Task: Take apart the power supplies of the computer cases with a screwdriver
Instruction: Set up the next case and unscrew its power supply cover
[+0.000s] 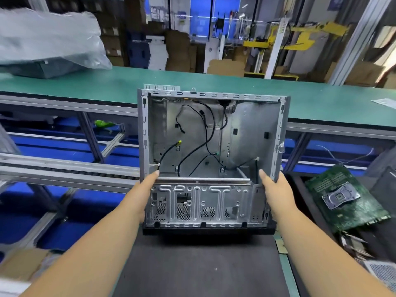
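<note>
Blurred warehouse behind; hands' fingers hidden behind computer case (pixel 212 146).

The single head-worn camera is looking forward and down from close above the desk (pixel 203 271), facing across toward the green conveyor line (pixel 214 82).

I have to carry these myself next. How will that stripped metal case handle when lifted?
Probably light: the computer case looks nearly gutted. Likely stiff sheet metal, with edges that may bite. The loose black cables inside could swing or snag.
</note>
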A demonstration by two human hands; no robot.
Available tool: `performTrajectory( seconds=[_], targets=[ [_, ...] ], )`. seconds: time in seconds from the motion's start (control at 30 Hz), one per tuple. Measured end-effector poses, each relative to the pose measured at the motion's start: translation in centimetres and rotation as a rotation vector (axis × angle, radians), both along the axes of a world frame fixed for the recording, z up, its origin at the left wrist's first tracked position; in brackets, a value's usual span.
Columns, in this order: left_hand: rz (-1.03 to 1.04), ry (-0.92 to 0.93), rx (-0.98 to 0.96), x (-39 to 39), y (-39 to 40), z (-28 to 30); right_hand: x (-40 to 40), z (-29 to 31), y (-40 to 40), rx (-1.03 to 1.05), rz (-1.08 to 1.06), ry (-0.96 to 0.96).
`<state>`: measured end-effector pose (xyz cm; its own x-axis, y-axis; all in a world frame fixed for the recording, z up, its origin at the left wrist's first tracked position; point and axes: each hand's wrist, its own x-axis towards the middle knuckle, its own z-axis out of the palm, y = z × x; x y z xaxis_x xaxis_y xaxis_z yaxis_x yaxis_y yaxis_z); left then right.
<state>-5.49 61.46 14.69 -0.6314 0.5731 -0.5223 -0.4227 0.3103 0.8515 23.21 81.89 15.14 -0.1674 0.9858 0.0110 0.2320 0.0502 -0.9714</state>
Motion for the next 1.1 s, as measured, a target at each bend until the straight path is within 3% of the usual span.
performTrajectory(
  seconds=[0.1, 0.27, 0.53, 0.73, 1.1],
  targets=[
    [-0.030, -0.108, -0.008, 0.9, -0.6, 0.4, 0.9, -0.3, -0.3, -0.182, 0.114, 0.132],
    [0.020, -0.153, 0.006, 2.0, -2.1, -1.2, 1.9, -1.3, -0.8, -0.397, 0.142, 0.154],
    [0.072, -0.087, 0.118, 2.6, -3.0, -5.0, 3.0, -4.5, -2.8, -0.363, 0.150, 0.306],
    [0.057, -0.043, 0.190, 0.6, -0.6, -5.5, 1.4, -5.1, -1.2, -0.274, 0.198, 0.283],
    [0.026, -0.054, 0.157, -4.2, 6.2, -6.0, -1.5, -4.2, 2.7, -0.265, 0.202, 0.194]
  ],
)
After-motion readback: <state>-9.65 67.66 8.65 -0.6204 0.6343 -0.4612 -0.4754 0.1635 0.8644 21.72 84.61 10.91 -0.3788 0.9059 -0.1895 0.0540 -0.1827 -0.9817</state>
